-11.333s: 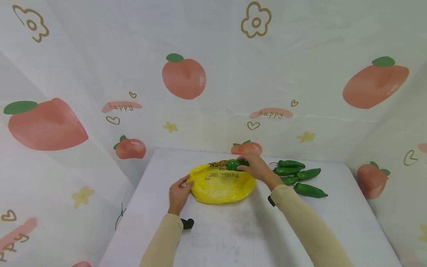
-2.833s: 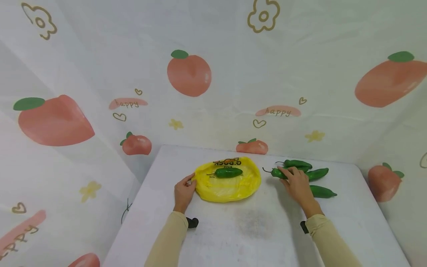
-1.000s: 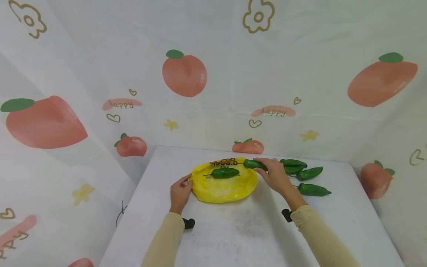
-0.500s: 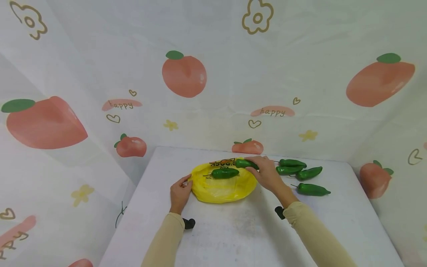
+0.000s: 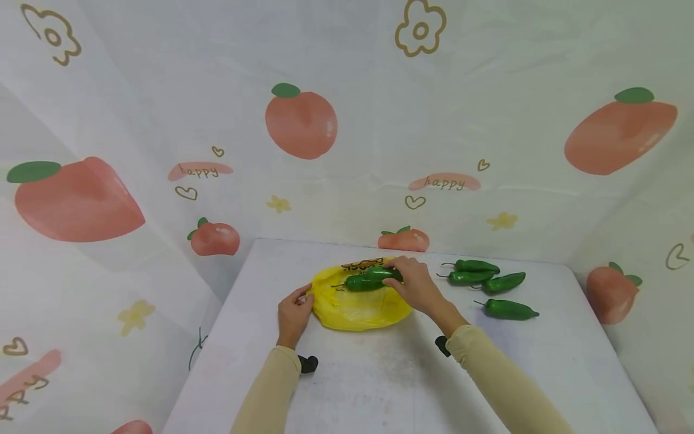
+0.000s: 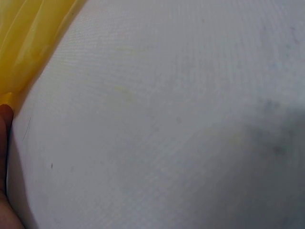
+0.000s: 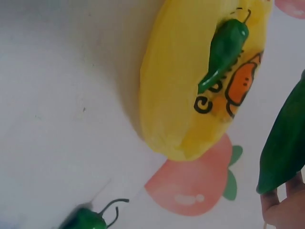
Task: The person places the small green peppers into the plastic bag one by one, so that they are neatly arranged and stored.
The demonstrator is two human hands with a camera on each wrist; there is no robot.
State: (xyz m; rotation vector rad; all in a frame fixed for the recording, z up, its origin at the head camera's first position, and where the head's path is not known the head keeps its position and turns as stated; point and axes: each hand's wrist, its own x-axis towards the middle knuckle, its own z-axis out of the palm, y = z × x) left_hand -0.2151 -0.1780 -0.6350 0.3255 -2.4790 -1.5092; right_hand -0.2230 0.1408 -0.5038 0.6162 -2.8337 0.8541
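A yellow plastic bag with dark print lies spread on the table, its mouth gaping upward. My left hand pinches its left rim between thumb and fingers; only a sliver of the fingers shows in the left wrist view. Inside the bag lies one green chili pepper with a thin stem. Above the bag's right side, my right hand holds another green chili pepper by its tip end. In the head view this held pepper overlaps the one in the bag.
Several more green peppers lie on the white table to the right of the bag, one nearer the front. A white curtain printed with peaches stands behind and on both sides.
The pepper held over the bag earlier lies inside it. My right hand picked up another from the group at right and carried it left over the bag. My left hand stays at the rim.
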